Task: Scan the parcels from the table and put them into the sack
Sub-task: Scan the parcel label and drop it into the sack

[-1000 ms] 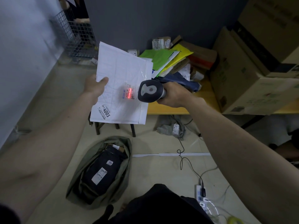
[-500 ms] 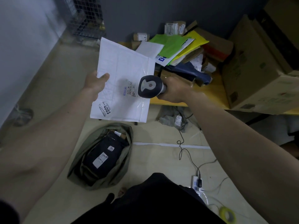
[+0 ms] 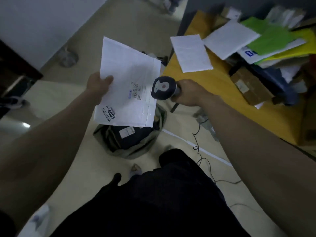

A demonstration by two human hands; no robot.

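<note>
Yellow worktop (image 3: 222, 86) is seen at the right, piled with white, green and yellow mailers and a cardboard box (image 3: 251, 89). An olive sack (image 3: 130, 139), with a dark parcel (image 3: 130, 135) inside, lies open on the floor. Above it a white padded mailer (image 3: 128, 86) is held up, pinched at its edge by the left hand (image 3: 98, 85). A barcode scanner (image 3: 163, 90) is gripped by the right hand (image 3: 188, 94), its head just beside the mailer's label.
</note>
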